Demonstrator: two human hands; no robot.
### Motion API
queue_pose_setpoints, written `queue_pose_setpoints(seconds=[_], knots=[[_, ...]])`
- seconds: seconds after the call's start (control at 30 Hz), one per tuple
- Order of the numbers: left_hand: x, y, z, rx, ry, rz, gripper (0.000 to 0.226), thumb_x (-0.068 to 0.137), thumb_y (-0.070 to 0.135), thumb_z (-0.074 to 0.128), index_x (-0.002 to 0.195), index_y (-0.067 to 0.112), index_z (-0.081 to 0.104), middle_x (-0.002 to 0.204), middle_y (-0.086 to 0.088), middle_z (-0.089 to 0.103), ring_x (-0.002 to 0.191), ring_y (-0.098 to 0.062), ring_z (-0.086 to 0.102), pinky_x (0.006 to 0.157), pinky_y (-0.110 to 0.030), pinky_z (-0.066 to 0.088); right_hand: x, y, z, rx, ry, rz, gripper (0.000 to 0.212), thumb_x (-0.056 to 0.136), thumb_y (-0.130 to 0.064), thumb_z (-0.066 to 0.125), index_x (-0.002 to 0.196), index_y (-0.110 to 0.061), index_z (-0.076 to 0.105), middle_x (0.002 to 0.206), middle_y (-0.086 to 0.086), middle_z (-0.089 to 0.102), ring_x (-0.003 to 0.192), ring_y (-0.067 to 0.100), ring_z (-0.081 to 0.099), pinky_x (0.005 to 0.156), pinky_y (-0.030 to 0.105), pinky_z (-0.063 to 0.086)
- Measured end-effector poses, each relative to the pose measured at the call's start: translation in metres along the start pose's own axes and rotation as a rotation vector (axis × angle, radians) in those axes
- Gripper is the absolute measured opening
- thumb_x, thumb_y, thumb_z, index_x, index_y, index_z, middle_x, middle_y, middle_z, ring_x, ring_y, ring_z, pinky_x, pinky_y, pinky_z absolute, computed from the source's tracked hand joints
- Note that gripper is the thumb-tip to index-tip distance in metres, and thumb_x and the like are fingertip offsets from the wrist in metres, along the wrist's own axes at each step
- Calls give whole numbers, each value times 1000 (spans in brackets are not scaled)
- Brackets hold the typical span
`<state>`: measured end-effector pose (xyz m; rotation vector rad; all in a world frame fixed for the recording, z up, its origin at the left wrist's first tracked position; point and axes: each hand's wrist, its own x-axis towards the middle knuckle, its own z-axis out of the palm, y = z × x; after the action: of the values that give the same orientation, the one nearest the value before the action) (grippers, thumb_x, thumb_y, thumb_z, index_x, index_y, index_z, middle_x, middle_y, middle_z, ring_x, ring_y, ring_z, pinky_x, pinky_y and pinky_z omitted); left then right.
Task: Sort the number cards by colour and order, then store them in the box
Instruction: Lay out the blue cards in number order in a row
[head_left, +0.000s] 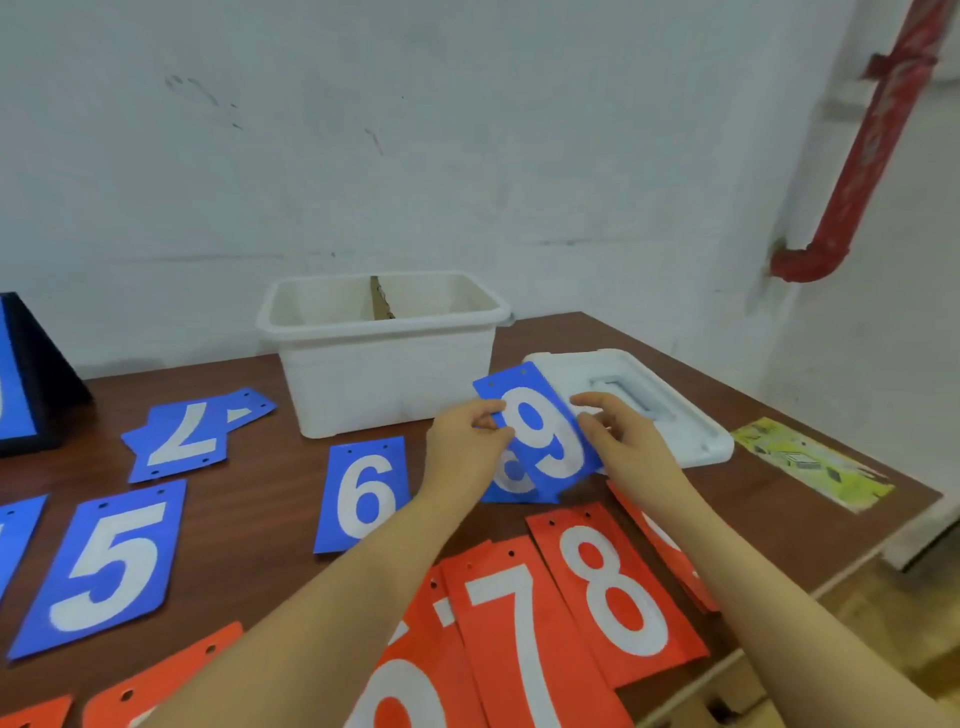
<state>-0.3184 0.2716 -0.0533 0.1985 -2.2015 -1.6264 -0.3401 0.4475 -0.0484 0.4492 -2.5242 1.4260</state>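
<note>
While both hands worked the blue 9, the scene read as follows, biggest thing first:

table: brown wood table filled the lower view, cards spread across it.
box: white box at 12 o'clock, lid off, looked empty apart from a cardboard divider standing inside.
lid: white lid lay flat at 1 o'clock, just right of the box, partly under the held card.
red cards: red 7 and red 8 at 6 o'clock, overlapping; more red edges at 7 o'clock and under the right forearm, digits not readable.
blue cards: blue 5 at 9 o'clock, blue 7 at 10 o'clock on top of another blue card, blue 6 just left of centre.
held card: blue 9 at centre, lifted and tilted, in front of the box's right corner; a second blue card sat right behind it, digit half hidden, possibly 8.
left hand: left hand pinched the 9's left edge, thumb on the face.
right hand: right hand closed on its right edge; whether it also held the rear card, cannot tell.
step tip: judged as stacking blues in order. Best to square edges and punch holes together, keep digits facing one way, then gather 6, 7, 5 before touching reds.
</note>
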Motion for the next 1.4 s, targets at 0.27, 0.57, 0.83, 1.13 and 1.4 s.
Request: queue_pose_setpoints(seconds=[0.27, 0.57, 0.83, 1.13, 1.4], knots=[[18, -5, 12, 61, -14, 2, 33, 83, 6, 62, 116, 11, 63, 73, 8, 56, 59, -4, 52, 56, -13, 43, 26, 48, -7, -636, -52, 39, 45, 84, -42, 58, 126, -28, 51, 131, -2, 50, 122, 22, 43, 100, 41, 23], [29, 4, 65, 103, -115, 10, 39, 83, 8, 63, 122, 3, 58, 96, -15, 66, 93, -29, 62, 81, -28, 46, 50, 62, -29, -595, 12, 138, 33, 93, -28, 48, 124, -23, 56, 131, 1, 56, 120, 19, 50, 106, 39, 23], [38, -5, 84, 1067, -330, 193, 46, 91, 53, 37, 133, 36, 42, 153, -16, 8, 136, -37, 12, 111, -45, 9, 35, 55, -19, -784, -146, -28, 28, 95, -37, 40, 111, -39, 62, 145, -9, 39, 135, 11, 28, 107, 51, 7], [16, 16, 29, 971, -156, 472, 44, 93, 46, 37, 131, 25, 45, 144, -5, 34, 132, -25, 27, 104, -39, 19, 17, 14, -5, -706, -10, -75, 32, 95, -29, 42, 123, -29, 57, 137, -3, 46, 126, 16, 39, 104, 41, 17], [-41, 37, -123, 1066, 80, 619, 32, 90, 35, 48, 114, 17, 60, 119, -2, 58, 111, -24, 50, 92, -35, 23, -26, -99, 60, -474, -68, -375, 31, 95, -24, 43, 122, -17, 57, 115, 4, 60, 104, 24, 57, 90, 40, 43]])
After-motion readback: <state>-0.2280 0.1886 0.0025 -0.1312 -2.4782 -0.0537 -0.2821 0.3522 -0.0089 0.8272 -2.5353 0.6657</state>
